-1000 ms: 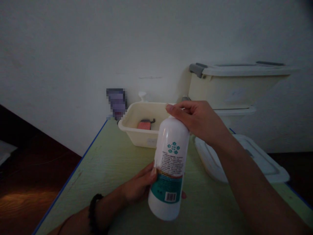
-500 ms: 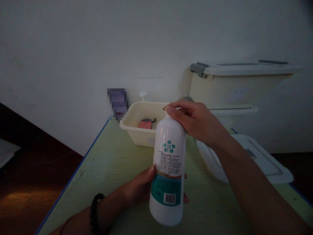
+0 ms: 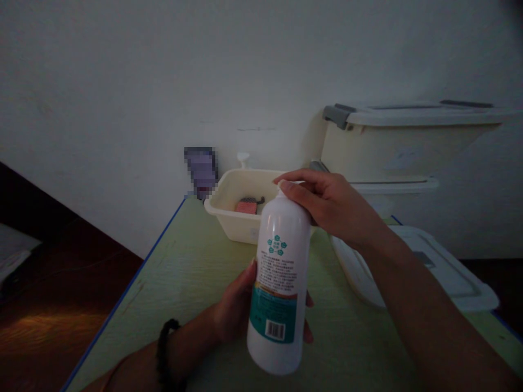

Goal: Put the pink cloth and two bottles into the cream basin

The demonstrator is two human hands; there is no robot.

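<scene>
A white bottle with a teal band, printed text and a barcode is held up over the table, its base tilted slightly left. My left hand wraps round the lower body, thumb on the near side and fingertips showing past the right edge. At the top, my right hand closes over the cap, with thumb and fingers pinched together there. The cap is mostly hidden under those fingers. Behind the bottle stands an open cream bin holding a red and dark patterned item.
A pale green table with blue edging lies below. On the right are stacked lidded storage boxes and a loose white lid. A blurred dark upright object and a white pump top stand near the wall.
The bottle has turned slightly, its printing shifting left, and its base leans a little more left. Both hands keep their hold. The background has slid slightly right in view.
</scene>
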